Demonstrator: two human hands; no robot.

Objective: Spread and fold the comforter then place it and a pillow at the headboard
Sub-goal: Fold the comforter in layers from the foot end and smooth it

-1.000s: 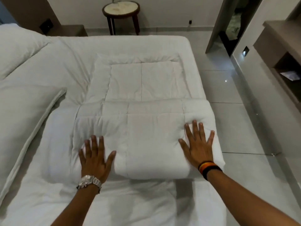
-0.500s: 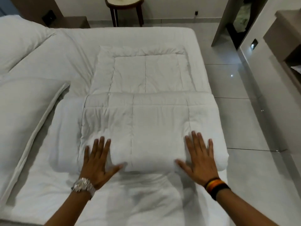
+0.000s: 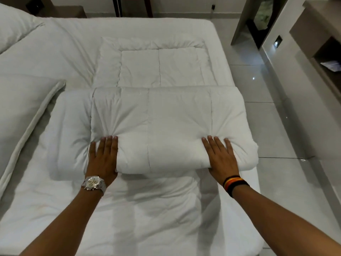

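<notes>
The white quilted comforter (image 3: pixel 166 117) lies on the bed (image 3: pixel 147 209), its near part folded into a thick band and a flatter part stretching beyond it. My left hand (image 3: pixel 103 157) and my right hand (image 3: pixel 222 156) sit at the band's near edge. Their fingers press dents into the top, and the thumbs are hidden under the fold. A white pillow (image 3: pixel 24 111) lies at the left, just beside the comforter. A second pillow (image 3: pixel 14 24) sits at the far left corner.
The bed's right edge drops to a glossy tiled floor (image 3: pixel 267 126). A wooden shelf unit (image 3: pixel 321 52) lines the right wall next to a dark doorway (image 3: pixel 258 24). Dark stool legs (image 3: pixel 132 6) stand beyond the bed's far edge.
Both hands slid back from the top of the folded band to its near edge, and the fingers now dig into the padding with the thumbs tucked under it.
</notes>
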